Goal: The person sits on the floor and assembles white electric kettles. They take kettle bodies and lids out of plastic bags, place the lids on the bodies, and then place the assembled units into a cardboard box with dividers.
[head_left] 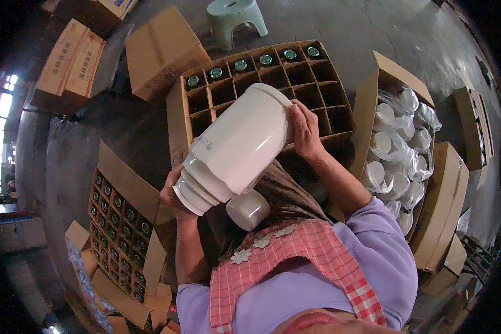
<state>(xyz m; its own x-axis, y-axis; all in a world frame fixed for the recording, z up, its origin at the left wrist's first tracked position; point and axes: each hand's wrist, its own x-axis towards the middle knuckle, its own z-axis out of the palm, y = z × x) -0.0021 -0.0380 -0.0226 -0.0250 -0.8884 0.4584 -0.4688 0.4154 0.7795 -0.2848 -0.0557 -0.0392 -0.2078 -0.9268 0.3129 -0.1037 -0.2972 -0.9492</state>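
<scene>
Holding: from my remote seat I see both bare hands on one large white vessel (242, 139), slanted, its narrower stepped end to the lower left and its broad end to the upper right.
Left hand (176, 192): curled partway round the narrower end, supporting it; some fingers are hidden from me, so I can't tell how far they wrap.
Right hand (307, 131): pressed to the right edge of the broad end, fingers bent and gripping; the thumb I can't make out.
Vessel's place: up off any surface, near the torso, hiding part of the divided carton (176, 114) from my view.
White cup (248, 211): just below the vessel, over the lap; I can't tell what bears it.
Far row: six shiny round glass tops (266, 59), one per compartment of that carton.
Left-side carton (131, 179): rows of similar round tops in a grid.
Right-side carton (367, 106): white pieces wrapped in clear plastic bags (412, 164), crowded together.
Beyond: a pale green stool (234, 8) and, to its left, a brown carton (164, 50) with its top flaps closed.
Clothing: a red checked apron (323, 245) over a lilac top (381, 236).
</scene>
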